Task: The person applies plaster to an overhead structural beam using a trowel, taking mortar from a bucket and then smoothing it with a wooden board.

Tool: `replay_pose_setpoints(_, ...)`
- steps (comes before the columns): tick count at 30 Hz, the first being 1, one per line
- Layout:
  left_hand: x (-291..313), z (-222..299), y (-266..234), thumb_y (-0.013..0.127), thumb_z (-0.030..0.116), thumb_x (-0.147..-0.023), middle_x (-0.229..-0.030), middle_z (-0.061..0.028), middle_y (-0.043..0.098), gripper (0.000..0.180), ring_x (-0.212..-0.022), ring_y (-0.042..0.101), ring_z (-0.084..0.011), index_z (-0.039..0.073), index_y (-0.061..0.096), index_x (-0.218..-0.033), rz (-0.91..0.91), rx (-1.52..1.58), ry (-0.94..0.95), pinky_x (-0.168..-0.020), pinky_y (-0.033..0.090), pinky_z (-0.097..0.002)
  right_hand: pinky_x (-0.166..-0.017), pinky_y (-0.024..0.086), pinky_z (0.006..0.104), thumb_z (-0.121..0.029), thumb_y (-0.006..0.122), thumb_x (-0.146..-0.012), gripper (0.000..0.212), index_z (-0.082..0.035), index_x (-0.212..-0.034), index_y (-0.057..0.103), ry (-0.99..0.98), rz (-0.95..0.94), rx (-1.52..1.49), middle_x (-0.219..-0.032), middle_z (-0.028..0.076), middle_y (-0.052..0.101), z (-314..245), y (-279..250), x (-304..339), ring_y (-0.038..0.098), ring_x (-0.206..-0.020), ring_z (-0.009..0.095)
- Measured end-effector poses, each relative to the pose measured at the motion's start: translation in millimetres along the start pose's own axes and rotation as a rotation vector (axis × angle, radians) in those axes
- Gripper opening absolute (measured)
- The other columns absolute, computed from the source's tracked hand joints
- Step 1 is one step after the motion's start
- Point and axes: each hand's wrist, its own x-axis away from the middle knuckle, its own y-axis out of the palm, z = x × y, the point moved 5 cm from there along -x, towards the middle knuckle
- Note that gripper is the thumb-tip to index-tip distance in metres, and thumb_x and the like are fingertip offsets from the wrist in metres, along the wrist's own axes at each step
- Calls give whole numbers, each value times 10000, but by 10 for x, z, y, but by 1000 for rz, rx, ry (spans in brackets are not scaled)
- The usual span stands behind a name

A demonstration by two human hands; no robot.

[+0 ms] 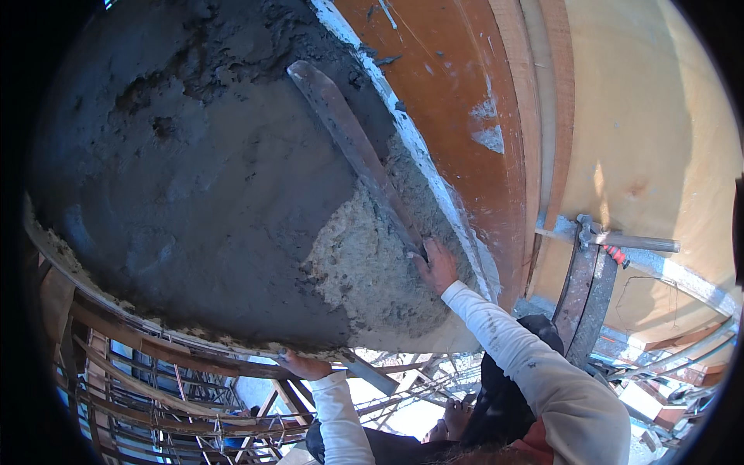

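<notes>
My right hand point(438, 267) is closed around the near end of a long, narrow wooden straightedge point(353, 147) smeared with mortar. The board lies slantwise over a broad curved surface, its far end up and to the left. Smooth, wet grey mortar point(194, 201) covers most of that surface. Beneath and beside the board's near half is a rougher, paler patch point(372, 263). At the surface's near rim, my left hand point(308, 366) appears to grip the edge, its fingertips partly hidden.
An orange-brown panel point(457, 93) with a white-smeared border curves along the right. A hammer point(628, 241) and a red-handled tool point(616, 255) rest on boards to the right. Wooden poles and lattice scaffolding point(201, 422) stand below the near rim.
</notes>
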Motion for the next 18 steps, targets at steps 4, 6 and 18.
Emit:
replay_pose_setpoints(4, 12, 120, 80, 663, 496, -899, -1335, -109, 556, 664, -1187, 576, -251, 53, 511, -1369, -24, 57, -17, -993, 510, -431, -862, 503, 497, -289, 690, -931, 427, -7, -1218, 550, 40, -76, -94, -1169, 225, 617, -173, 81, 104, 620, -1047, 437)
replay_pose_setpoints(6, 2, 130, 29, 652, 485, -910, -1333, -109, 557, 644, -1191, 573, -253, 54, 509, -1366, 86, -25, 31, -1001, 508, -432, -870, 503, 498, -285, 692, -929, 428, -5, -1214, 540, 51, -22, -53, -1163, 223, 614, -209, -24, -160, 618, -1050, 439)
replay_pose_setpoints(18, -16, -47, -347, 654, 475, -897, -1392, -122, 531, 701, -1252, 536, -281, 50, 477, -1427, 41, -61, -21, -1057, 456, -454, -845, 488, 517, -347, 665, -948, 403, -21, -1119, 502, 191, -153, 114, -1101, 247, 619, 440, 78, 143, 630, -1005, 468)
